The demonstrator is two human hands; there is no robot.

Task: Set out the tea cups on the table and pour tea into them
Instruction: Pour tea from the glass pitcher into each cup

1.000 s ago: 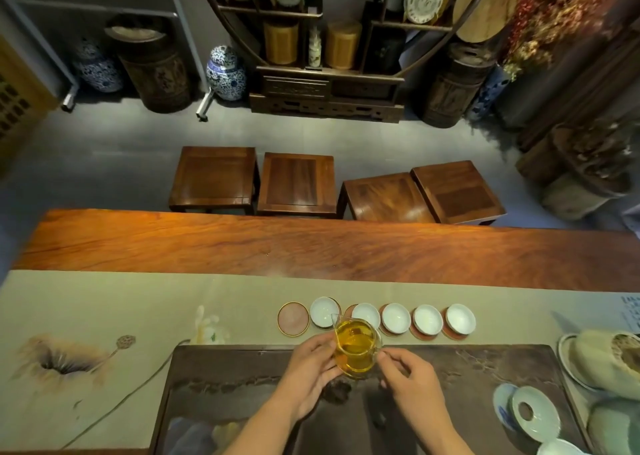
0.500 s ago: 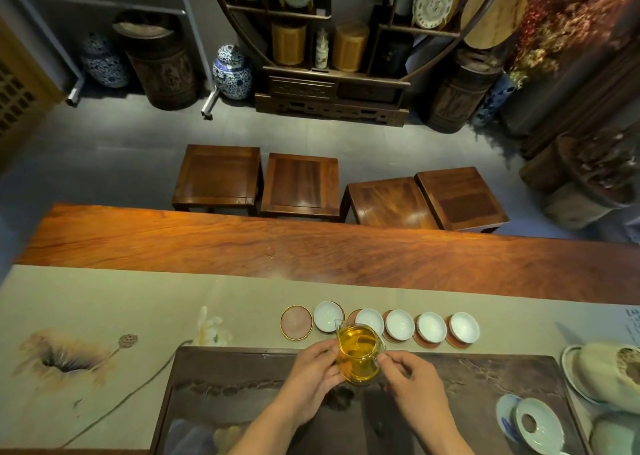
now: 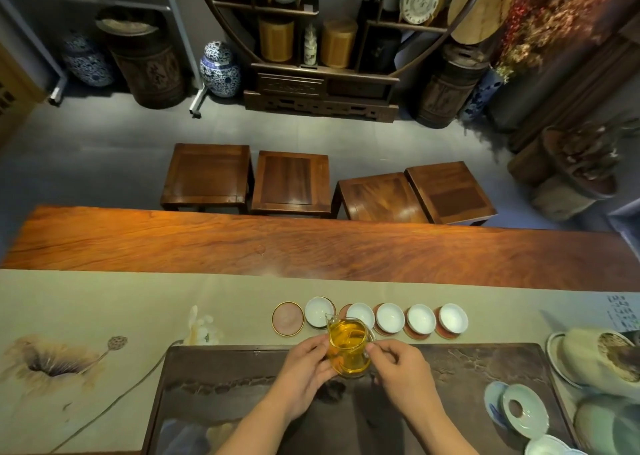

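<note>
A glass pitcher (image 3: 347,345) full of amber tea is held upright over the far edge of the dark tea tray (image 3: 221,382). My left hand (image 3: 304,368) cups its left side and my right hand (image 3: 401,375) pinches its handle on the right. Just beyond it, several white tea cups stand in a row on round coasters on the beige runner, from the leftmost cup (image 3: 319,311) to the rightmost cup (image 3: 453,317). They look empty. One bare coaster (image 3: 287,318) lies at the left end of the row.
A gaiwan lid and saucer (image 3: 524,409) sit on the tray's right end, with a cloth-covered vessel (image 3: 602,357) and a pale bowl (image 3: 609,427) beside them. The wooden table (image 3: 311,247) stretches beyond the runner, with several wooden stools (image 3: 292,181) behind it.
The pitcher and both hands have barely shifted over the tray's far edge. The camera has tilted slightly, so the scene sits a little lower in view.
</note>
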